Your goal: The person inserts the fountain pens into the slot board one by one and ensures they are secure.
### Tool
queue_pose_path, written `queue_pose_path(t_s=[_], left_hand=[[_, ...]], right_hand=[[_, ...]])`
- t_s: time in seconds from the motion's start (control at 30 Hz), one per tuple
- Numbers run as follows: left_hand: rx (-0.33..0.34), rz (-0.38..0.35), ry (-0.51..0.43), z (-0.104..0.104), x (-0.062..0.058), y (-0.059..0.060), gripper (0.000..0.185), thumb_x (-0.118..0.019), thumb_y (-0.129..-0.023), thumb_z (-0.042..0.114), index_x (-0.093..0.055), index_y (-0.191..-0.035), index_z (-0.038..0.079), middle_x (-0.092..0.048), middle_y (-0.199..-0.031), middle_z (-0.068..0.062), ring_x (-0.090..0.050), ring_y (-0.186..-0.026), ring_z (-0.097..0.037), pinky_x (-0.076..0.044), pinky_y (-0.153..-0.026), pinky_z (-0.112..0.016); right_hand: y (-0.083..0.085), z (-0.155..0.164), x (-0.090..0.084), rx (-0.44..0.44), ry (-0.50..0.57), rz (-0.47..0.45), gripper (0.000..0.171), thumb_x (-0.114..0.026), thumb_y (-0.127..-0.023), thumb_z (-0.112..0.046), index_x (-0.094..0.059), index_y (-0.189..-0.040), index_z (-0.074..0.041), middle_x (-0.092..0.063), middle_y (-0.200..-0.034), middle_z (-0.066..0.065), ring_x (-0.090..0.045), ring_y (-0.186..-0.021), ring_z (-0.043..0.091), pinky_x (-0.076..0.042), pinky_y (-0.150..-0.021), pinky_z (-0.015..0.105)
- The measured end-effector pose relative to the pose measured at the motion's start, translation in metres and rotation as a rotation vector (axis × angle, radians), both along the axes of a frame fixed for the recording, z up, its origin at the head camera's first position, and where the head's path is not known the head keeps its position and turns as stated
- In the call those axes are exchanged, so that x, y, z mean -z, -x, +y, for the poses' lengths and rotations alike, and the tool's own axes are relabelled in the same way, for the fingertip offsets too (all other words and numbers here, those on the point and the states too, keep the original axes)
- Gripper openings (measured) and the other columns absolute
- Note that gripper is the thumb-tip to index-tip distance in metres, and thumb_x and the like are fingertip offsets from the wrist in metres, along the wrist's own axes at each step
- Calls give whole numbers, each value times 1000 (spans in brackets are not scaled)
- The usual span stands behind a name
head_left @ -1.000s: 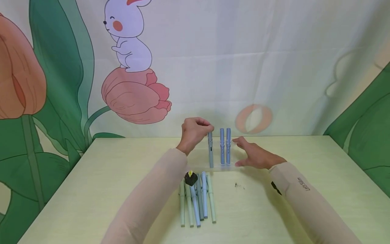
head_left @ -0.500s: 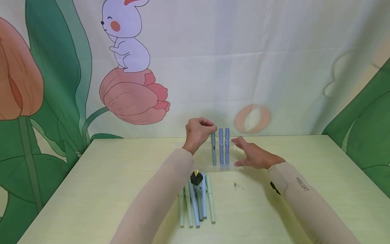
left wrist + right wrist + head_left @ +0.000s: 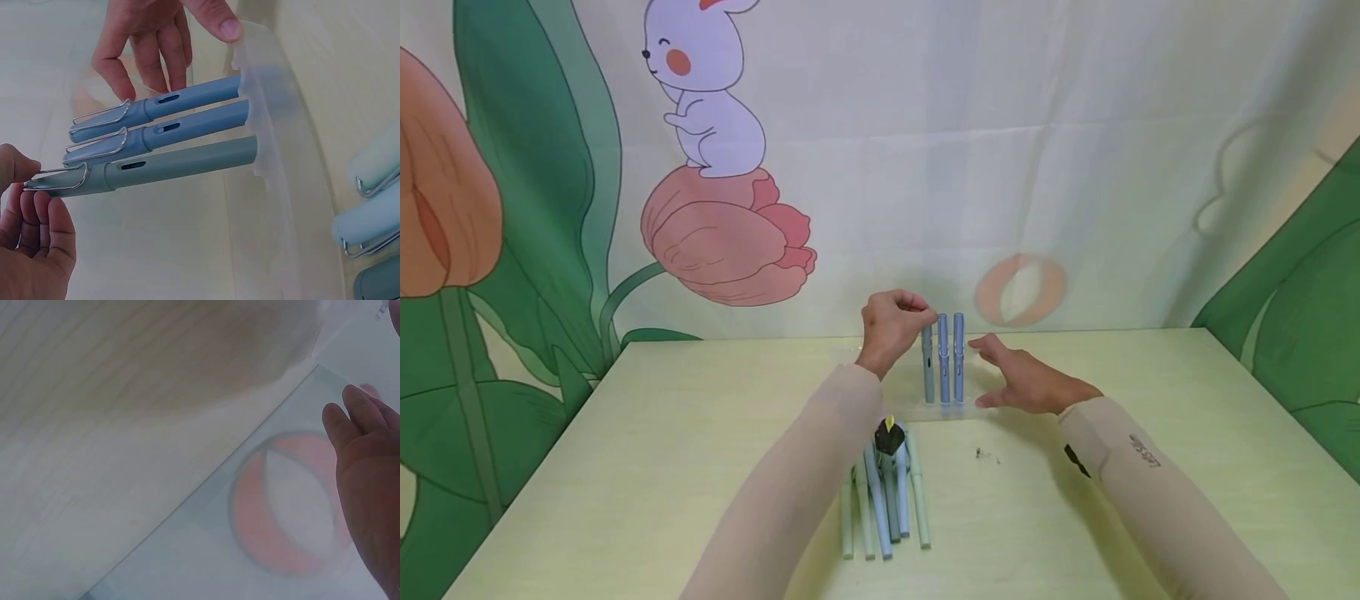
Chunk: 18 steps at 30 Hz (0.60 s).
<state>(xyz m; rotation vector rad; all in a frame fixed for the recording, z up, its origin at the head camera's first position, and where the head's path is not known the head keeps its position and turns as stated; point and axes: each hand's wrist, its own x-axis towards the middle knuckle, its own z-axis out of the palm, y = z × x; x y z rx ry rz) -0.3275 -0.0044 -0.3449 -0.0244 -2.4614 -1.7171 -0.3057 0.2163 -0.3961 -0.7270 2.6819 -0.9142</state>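
Observation:
Three pens stand upright in a clear plastic holder [image 3: 925, 408] on the table. My left hand [image 3: 891, 327] pinches the top of the grey-green pen [image 3: 928, 367] [image 3: 156, 169], the leftmost of the three. Two blue pens [image 3: 951, 358] [image 3: 162, 115] stand just right of it. My right hand [image 3: 1018, 379] rests with straight fingers against the holder's right end [image 3: 259, 56], its thumb on the holder's edge. Several more pens [image 3: 883, 500] lie side by side on the table in front of the holder, under my left forearm.
A pale yellow table [image 3: 625, 467] stretches to both sides. A printed cloth backdrop [image 3: 1000, 167] hangs right behind its far edge. A small dark speck [image 3: 985, 455] lies on the table near my right forearm.
My left hand has carried the grey-green pen to the right, until it stands close beside the two blue pens. The right hand has stayed at the holder.

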Motion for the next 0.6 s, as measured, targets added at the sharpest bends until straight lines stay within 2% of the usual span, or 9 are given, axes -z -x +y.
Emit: queue_pose_path(t_s=[0.3,0.6], left_hand=[[9,-40,42,1,10,3,12,-81,-84,18,-73,-87,9,-70,-87,-2,-60,-81,-18,-52,-76,-31],[23,-54,27,0,15,4,12,-80,-85,18,-74,-89,8,-70,-89,-3,-60,-85,-20,-52,-78,-33]], right_hand=[[0,0,1,1,3,15,84,-82,-84,-15,-25,-146,-8,-29,-160,19,-29,-145,39,-27,-115,56],[-1,0,2,-5,0,20,82,-81,-85,-14,-25,-145,-9,-28,-160,18,-29,-145,38,-27,-115,55]])
